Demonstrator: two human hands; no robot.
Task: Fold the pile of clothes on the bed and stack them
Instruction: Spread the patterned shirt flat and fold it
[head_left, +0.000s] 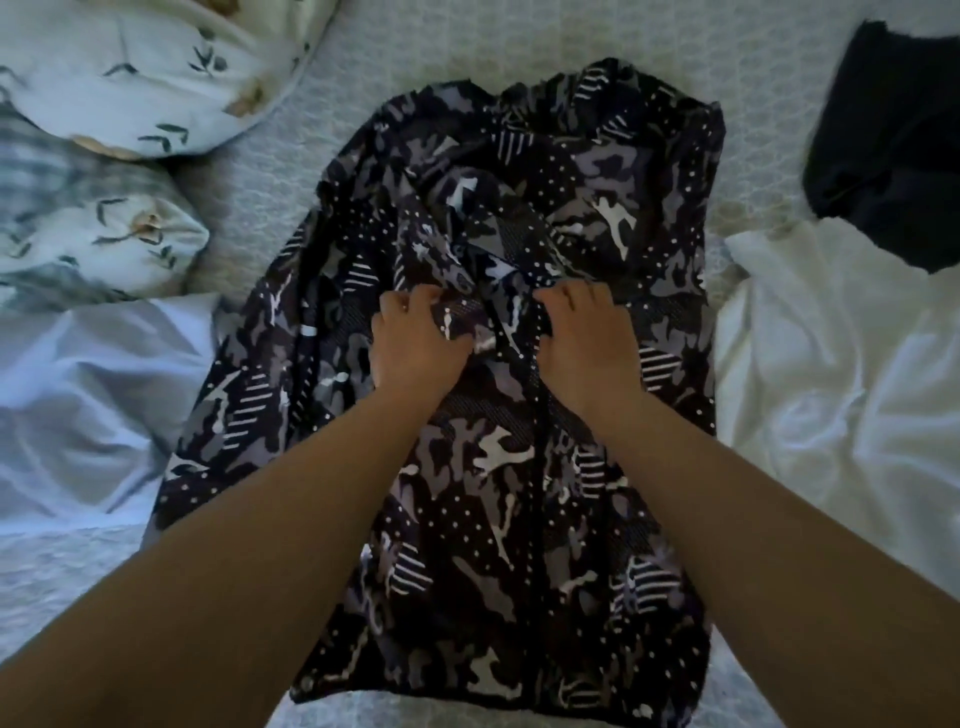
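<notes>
Both hands gripping a camouflage jacket spread on the bed.

Left hand with fingers curled tight round a bunch of the camouflage jacket beside its dark centre zip; right hand knuckles up, fingers bent down onto the cloth just across the zip, fingertips buried in folds, so hard to tell whether pinching or only pressing. Forearms reaching straight out from the lower corners, bare. Jacket lying lengthwise on the bed, collar rumpled. Patterned pillows upper left, white sheet right, dark garment cut off at the upper right edge.
</notes>
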